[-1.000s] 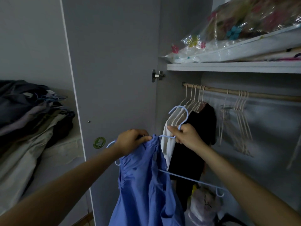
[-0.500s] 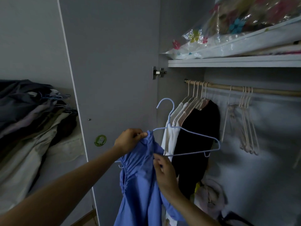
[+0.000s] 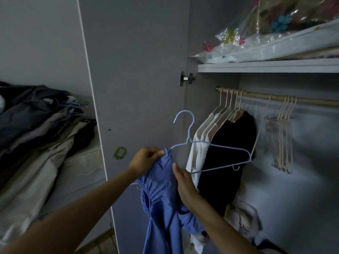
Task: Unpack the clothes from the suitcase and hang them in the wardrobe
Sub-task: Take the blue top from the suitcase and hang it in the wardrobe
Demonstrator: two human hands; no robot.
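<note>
Barely anything's moved since half a second ago: your left hand (image 3: 146,160) still pinches the blue garment (image 3: 161,202) on the blue hanger (image 3: 211,143) before the wardrobe rail (image 3: 302,100); your right hand (image 3: 183,182) lies on its cloth, fingers hidden. Green sticker (image 3: 120,153) unreadable.

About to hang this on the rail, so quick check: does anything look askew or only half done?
Yes. The blue garment sits on only the left end of the blue hanger, bunched where the left hand grips it; the hanger's right arm is bare and tilted. The right hand holds the cloth lower down.
</note>
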